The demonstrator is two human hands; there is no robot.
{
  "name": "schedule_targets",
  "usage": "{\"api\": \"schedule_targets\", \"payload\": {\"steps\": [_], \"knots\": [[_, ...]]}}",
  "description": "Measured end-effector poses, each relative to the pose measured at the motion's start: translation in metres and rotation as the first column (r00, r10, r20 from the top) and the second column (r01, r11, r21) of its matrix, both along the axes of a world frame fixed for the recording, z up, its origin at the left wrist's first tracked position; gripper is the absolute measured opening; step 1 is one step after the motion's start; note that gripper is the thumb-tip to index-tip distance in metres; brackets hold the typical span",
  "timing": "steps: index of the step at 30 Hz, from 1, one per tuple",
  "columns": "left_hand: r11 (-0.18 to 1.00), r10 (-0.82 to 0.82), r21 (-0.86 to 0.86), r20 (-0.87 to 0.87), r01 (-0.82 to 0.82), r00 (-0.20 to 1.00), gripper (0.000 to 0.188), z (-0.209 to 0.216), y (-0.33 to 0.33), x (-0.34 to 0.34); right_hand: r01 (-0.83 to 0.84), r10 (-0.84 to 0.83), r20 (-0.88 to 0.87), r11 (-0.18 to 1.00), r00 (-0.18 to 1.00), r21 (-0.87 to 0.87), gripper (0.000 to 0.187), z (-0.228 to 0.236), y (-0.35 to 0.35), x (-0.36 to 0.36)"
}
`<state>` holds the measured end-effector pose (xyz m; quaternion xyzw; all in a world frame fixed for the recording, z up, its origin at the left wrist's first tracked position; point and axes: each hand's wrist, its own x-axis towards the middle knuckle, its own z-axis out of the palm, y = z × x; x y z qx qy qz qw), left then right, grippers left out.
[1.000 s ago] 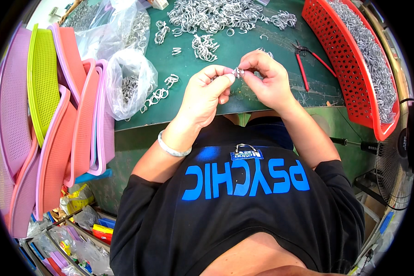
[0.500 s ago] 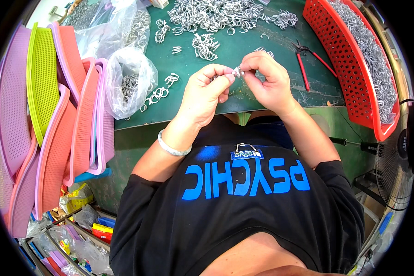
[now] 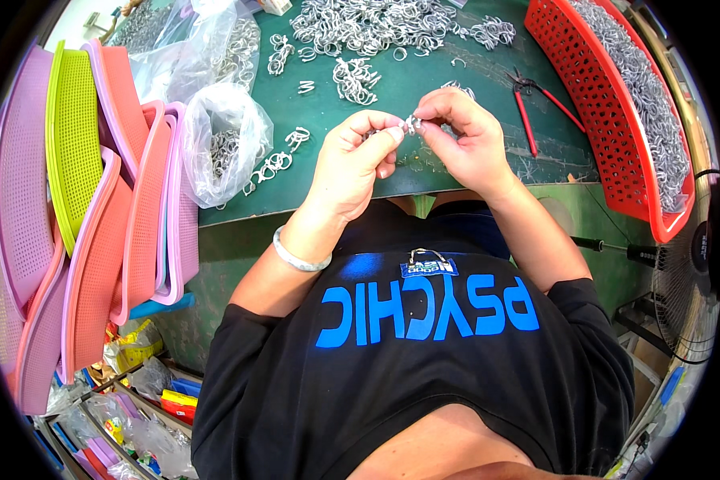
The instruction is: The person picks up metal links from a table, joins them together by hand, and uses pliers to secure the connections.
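Observation:
Both my hands meet over the near edge of the green table. A small silver metal ring (image 3: 412,125) is pinched between the fingertips of my left hand (image 3: 358,154) and my right hand (image 3: 466,138); its exact shape is partly covered by the fingers. More silver metal shows under the curled fingers of my left hand. Beyond my hands lies a small heap of silver rings (image 3: 355,80), with a large pile of rings (image 3: 372,24) behind it. A few linked rings (image 3: 274,165) rest to the left, beside a clear plastic bag (image 3: 252,132) partly filled with rings.
Red-handled pliers (image 3: 526,120) lie on the green table (image 3: 504,68) at right. A red perforated basket (image 3: 596,132) full of metal rings stands beyond them. Stacked purple, coral and green plastic baskets (image 3: 80,144) crowd the left. A black fan (image 3: 684,280) stands at far right.
The fingertips of both hands have closed slightly nearer each other around the ring. Otherwise the hands and table items look the same.

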<state>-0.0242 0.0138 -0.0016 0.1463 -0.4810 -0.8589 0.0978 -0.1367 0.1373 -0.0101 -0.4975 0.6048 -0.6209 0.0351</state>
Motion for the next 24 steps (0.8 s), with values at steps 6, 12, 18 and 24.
{"api": "schedule_targets", "payload": {"steps": [6, 12, 18, 24], "knots": [[0.978, 0.035, -0.201, -0.064, -0.047, 0.997, 0.008, -0.001, 0.003, 0.001, -0.021, 0.020, 0.115, 1.000, 0.993, 0.009, 0.014, 0.001, 0.001, 0.001], [0.810, 0.125, -0.539, -0.226, -0.231, 0.966, 0.006, -0.009, 0.003, -0.001, -0.124, 0.137, 0.239, 0.990, 0.961, -0.072, 0.014, -0.002, 0.000, 0.000], [0.750, 0.134, -0.591, -0.304, -0.297, 0.943, 0.007, -0.011, 0.002, -0.001, -0.173, 0.200, 0.307, 0.978, 0.931, -0.113, 0.014, 0.001, 0.001, 0.002], [0.722, 0.134, -0.611, -0.338, -0.325, 0.931, 0.008, -0.013, 0.001, 0.000, -0.192, 0.217, 0.290, 0.975, 0.932, -0.111, 0.015, 0.003, 0.002, 0.003]]}}
